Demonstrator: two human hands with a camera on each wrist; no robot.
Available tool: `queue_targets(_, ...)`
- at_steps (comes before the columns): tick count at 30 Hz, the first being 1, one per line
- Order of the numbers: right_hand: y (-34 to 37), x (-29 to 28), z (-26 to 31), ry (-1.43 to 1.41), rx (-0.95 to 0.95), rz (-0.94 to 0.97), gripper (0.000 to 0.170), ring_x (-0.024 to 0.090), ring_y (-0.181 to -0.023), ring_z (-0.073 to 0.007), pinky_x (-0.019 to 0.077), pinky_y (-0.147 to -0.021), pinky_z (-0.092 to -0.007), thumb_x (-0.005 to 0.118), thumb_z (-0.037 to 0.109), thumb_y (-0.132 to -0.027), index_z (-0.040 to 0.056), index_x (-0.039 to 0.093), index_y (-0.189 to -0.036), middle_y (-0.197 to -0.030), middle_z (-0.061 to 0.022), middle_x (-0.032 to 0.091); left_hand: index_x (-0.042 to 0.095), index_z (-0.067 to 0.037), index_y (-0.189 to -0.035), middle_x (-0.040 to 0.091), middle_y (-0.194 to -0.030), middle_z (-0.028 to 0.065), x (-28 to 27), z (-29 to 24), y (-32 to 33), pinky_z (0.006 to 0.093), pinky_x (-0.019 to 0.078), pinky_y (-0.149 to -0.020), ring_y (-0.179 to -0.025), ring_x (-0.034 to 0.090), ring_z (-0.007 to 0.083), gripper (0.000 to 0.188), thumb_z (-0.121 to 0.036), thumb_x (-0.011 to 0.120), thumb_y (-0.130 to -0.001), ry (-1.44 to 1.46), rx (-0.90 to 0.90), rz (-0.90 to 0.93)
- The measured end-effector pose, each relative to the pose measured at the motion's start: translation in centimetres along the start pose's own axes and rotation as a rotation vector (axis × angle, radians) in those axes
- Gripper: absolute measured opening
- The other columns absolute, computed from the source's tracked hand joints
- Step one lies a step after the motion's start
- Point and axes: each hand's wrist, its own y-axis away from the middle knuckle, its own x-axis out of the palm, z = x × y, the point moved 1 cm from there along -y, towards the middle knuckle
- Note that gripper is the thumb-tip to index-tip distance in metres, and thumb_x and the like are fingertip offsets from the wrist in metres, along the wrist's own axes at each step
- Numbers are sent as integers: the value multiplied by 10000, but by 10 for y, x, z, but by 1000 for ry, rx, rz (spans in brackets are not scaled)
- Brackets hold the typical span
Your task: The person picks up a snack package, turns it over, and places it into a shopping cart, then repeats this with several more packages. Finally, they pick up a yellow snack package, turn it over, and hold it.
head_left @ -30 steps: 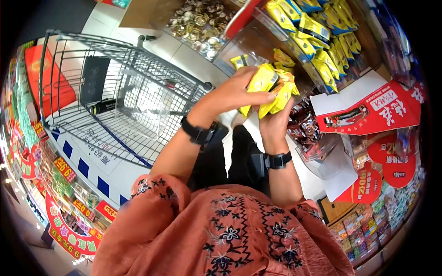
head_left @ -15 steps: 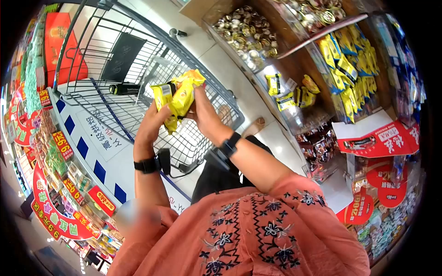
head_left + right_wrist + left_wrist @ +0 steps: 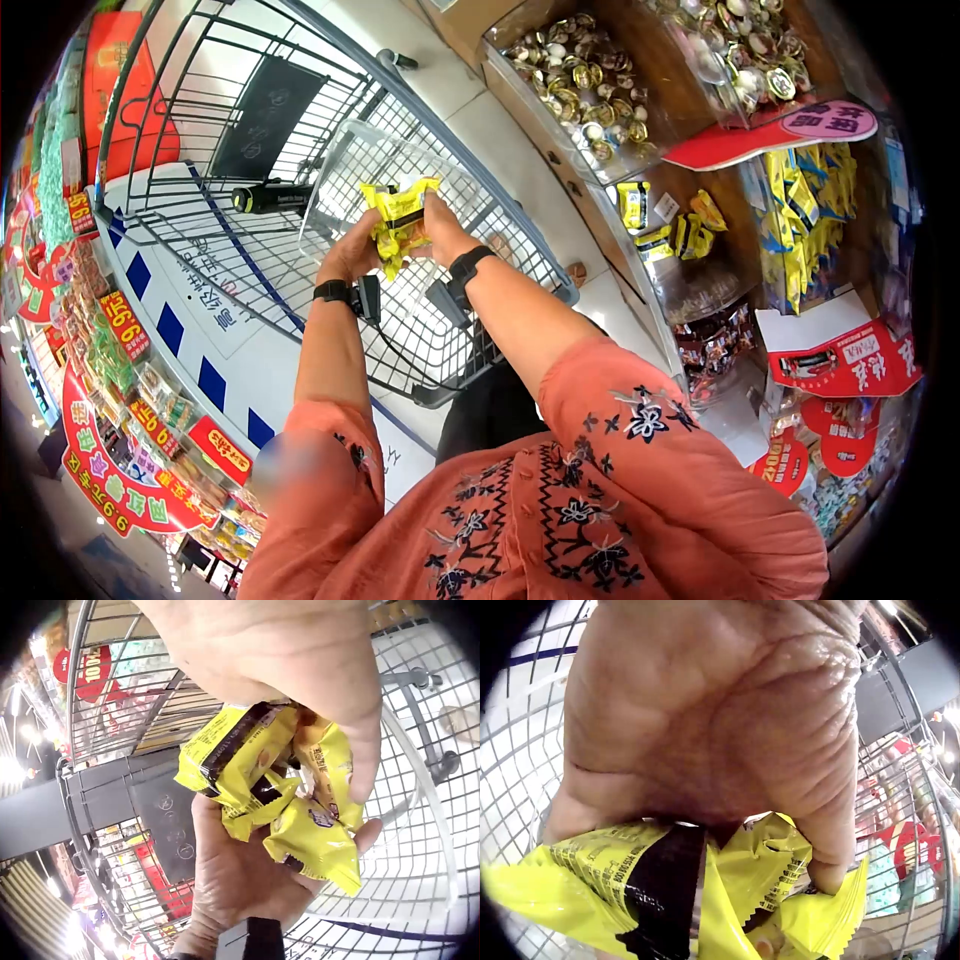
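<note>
Several yellow snack packets (image 3: pixel 402 218) with dark bands are bunched between my two hands, above a clear plastic box (image 3: pixel 335 165) inside the shopping cart. My left hand (image 3: pixel 350 250) grips them from the left; in the left wrist view, its thumb and fingers curl over the crinkled wrappers (image 3: pixel 757 862). From the other side my right hand (image 3: pixel 445 235) holds the same bunch. The right wrist view has the packets (image 3: pixel 247 757) lying over the left palm (image 3: pixel 240 877), with the right fingers (image 3: pixel 365 757) around their edge.
The wire cart (image 3: pixel 440 130) surrounds the box, with a black cylinder (image 3: pixel 270 198) by it. On the right stand bins of gold-wrapped sweets (image 3: pixel 580 80), loose yellow packets (image 3: pixel 690 235) and a red price card (image 3: pixel 845 355). Packed snack shelves (image 3: pixel 130 370) line the left.
Both hands have carried the yellow packets left, from beside the bins to over the clear box in the cart. Over the last half second the hands have lowered slightly, still holding them.
</note>
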Motion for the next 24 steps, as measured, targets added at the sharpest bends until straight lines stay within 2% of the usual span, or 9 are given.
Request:
queue_targets(6, -36, -8, -18, 31, -88, -64, 562, 570, -1200, -289, 440, -981, -562, 198, 503, -1036, 111, 477, -1327, -1304, -129, 573, 460, -146, -1398, 555, -1320, 109, -29, 20, -25, 489, 567, -825, -1126, 587, 291, 633, -545, 585, -924, 47, -43, -46)
queue_targets(10, -35, -7, -21, -106, -278, -2, 495, 698, -873, -265, 577, -734, -409, 351, 417, -1041, -7, 536, -1217, -1085, -155, 666, 442, -186, -1429, 446, -1431, 75, -34, 26, -30, 536, 549, -846, -1231, 487, 321, 626, -517, 593, -919, -97, -69, -164)
queue_targets(11, -28, 0, -15, 100, -232, -214, 463, 704, -809, -267, 576, -714, -396, 382, 378, -1037, -26, 552, -1183, -1027, -162, 681, 431, -185, -1441, 418, -1453, 67, -51, 35, -33, 540, 549, -844, -1256, 454, 342, 650, -516, 604, -909, -241, -23, -167)
queue_targets(13, -28, -3, -26, 559, -262, -446, 594, 668, -1015, -339, 545, -814, -397, 501, 417, -960, -91, 466, -1266, -1140, -259, 634, 410, -171, -1459, 378, -1482, 63, -43, 42, -31, 536, 550, -839, -1283, 411, 372, 697, -523, 617, -893, -341, -42, -240)
queue_targets(15, 4, 3, -16, 484, -351, -390, 741, 624, -1057, -457, 516, -886, -443, 569, 395, -873, -119, 346, -1357, -1154, -353, 603, 427, -154, -1444, 416, -1452, 61, -14, 20, -2, 507, 551, -820, -1241, 442, 382, 722, -542, 629, -870, -388, -115, -420)
queue_targets(16, 17, 4, -7, 568, -280, -366, 587, 639, -990, -458, 517, -862, -447, 553, 356, -882, -93, 462, -1249, -1129, -324, 622, 454, -150, -1422, 466, -1415, 55, -1, 12, 7, 484, 551, -805, -1195, 482, 383, 724, -555, 641, -852, -481, -130, -489)
queue_targets(18, 59, -13, 5, 665, -476, -45, 478, 681, -906, -367, 539, -762, -419, 569, 366, -889, -73, 556, -1078, -1054, -254, 656, 480, -149, -1397, 496, -1369, 61, 11, -6, 24, 464, 546, -800, -1176, 507, 359, 657, -528, 614, -878, -676, -37, -533)
queue_targets(20, 121, -31, 26, 521, -288, 192, 399, 680, -844, -234, 554, -696, -334, 571, 384, -929, -3, 633, -1002, -971, -149, 680, 531, -131, -1331, 575, -1200, 55, 50, -31, 35, 384, 540, -753, -1053, 580, 246, 530, -474, 572, -929, -793, 72, -565)
queue_targets(24, 256, -98, 72, 160, -314, 336, 316, 684, -819, -212, 586, -706, -337, 527, 306, -1003, 0, 609, -993, -942, -145, 660, 583, -34, -1262, 627, -1051, 51, 214, -61, 71, 292, 512, -778, -944, 591, 151, 395, -296, 569, -967, -827, 370, -381)
